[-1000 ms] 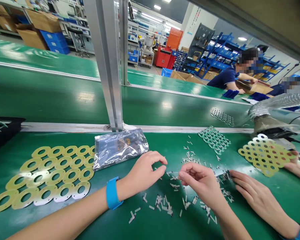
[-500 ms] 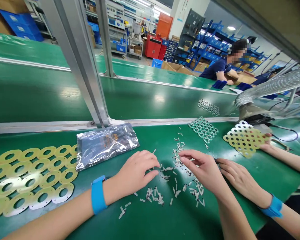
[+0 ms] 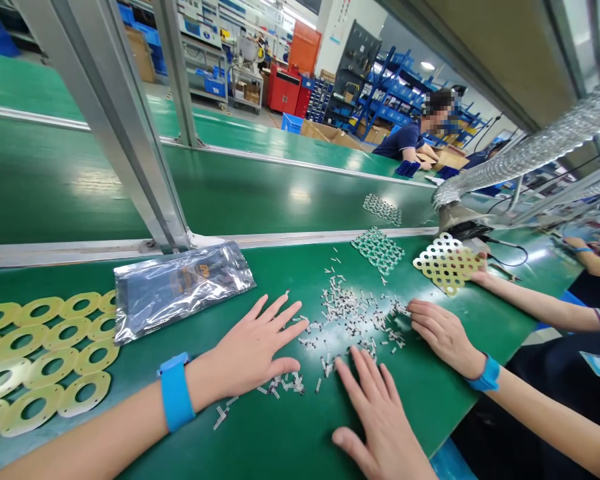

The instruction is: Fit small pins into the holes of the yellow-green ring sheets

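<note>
My left hand point(image 3: 253, 347), with a blue wristband point(image 3: 174, 401), lies flat on the green table with fingers spread, touching the edge of a scatter of small grey metal pieces point(image 3: 353, 320). Just below the same scatter my right hand point(image 3: 375, 413) also lies flat and open. Neither hand holds anything. A co-worker's hand point(image 3: 443, 330) with a blue wristband rests at the right side of the pieces; that person's other hand point(image 3: 480, 275) touches a yellow panel of joined rings point(image 3: 450, 267).
A silvery antistatic bag point(image 3: 180, 283) lies left of my left hand. Yellow ring washers point(image 3: 40, 353) cover the far left. A green panel of small boards point(image 3: 377, 250) sits behind the pieces. An aluminium post point(image 3: 115, 127) rises at the table's back rail; a foil duct point(image 3: 520, 163) hangs right.
Both my hands have opened from pinching and now lie flat on the table. The pieces are spread wider. My view has swung right.
</note>
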Available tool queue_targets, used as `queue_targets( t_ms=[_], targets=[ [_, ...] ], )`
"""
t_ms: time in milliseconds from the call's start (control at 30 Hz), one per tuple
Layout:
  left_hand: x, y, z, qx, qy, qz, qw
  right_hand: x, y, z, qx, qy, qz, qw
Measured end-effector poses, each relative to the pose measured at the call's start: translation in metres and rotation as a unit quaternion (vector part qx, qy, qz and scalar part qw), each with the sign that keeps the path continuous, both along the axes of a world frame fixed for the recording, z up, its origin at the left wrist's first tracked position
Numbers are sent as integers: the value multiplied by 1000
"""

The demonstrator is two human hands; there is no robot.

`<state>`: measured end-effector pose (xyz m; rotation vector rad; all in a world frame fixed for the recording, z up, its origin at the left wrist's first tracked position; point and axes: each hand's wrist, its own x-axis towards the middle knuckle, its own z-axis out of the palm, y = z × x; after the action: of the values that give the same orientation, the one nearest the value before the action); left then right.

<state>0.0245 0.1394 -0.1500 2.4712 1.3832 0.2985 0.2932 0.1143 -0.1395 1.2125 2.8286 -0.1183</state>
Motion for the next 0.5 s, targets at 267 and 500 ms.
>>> queue_targets(
  t_ms=[267, 500],
  targets=[
    [0, -2, 3, 3, 3, -2, 1000, 14, 5, -4, 47, 90, -139, 985],
    [0, 0, 3, -3, -10, 4, 1000, -11, 13, 1, 7, 269, -113, 957]
  ],
)
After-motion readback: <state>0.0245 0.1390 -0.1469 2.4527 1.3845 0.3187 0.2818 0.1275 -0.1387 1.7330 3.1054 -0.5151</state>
